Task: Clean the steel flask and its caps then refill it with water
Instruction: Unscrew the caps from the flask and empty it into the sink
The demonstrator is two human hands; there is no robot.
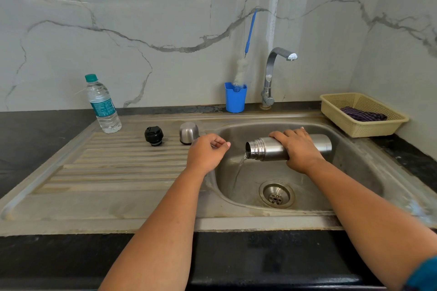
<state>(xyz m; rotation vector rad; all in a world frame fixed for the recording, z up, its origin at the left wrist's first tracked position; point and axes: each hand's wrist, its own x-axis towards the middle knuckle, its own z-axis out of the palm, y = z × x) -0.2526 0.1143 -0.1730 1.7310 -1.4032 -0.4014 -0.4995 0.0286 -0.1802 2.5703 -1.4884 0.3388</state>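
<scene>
A dark stone counter (pixel 260 257) runs along the near edge, carrying a worn steel sink (pixel 354 163) with a ribbed draining board (pixel 113 168) on its left, all backed by a grey-veined marble wall (pixel 142 19). Over the basin the right hand (pixel 299 149) grasps the steel flask (pixel 267 149) around its middle, held almost level with the open mouth to the left, and a thin stream of water (pixel 240 169) falls from it toward the drain (pixel 276 195). The left hand (pixel 207 151) hovers at the basin's left rim, fingers loosely curled, holding nothing. Just beyond it on the board stand the steel cap (pixel 188 133) and, further left, the black stopper (pixel 154 135). A plastic water bottle (pixel 102 105) stands far left. At the back are a blue cup (pixel 235 99) holding a bottle brush (pixel 241 71), then the tap (pixel 272 73). Far right, a cream basket (pixel 369 130) holds a dark cloth (pixel 363 114).
</scene>
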